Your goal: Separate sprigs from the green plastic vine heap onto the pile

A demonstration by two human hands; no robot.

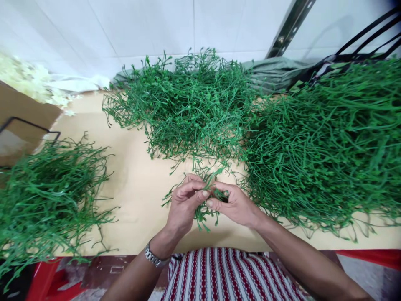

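Observation:
Both hands meet near the table's front middle, around a small bunch of green artificial stems (pixel 205 215). My left hand (pixel 187 202) is closed, thumb and fingers pinching the stems; a metal watch sits on that wrist. Close beside it, my right hand (pixel 234 205) pinches the same bunch, its thumb and forefinger nearly touching the left thumb. Some stems poke out above and below the fingers. Just beyond the hands spreads a loose heap of green stems (pixel 194 100). The exact grip point is partly hidden by the fingers.
A large pile of green stems (pixel 328 146) covers the right side, and another pile (pixel 53 196) hangs over the front edge at left. Pale flowers (pixel 28 79), a cardboard box (pixel 25 113) and a black wire frame (pixel 31 123) are at far left. A tiled wall (pixel 156 25) stands behind.

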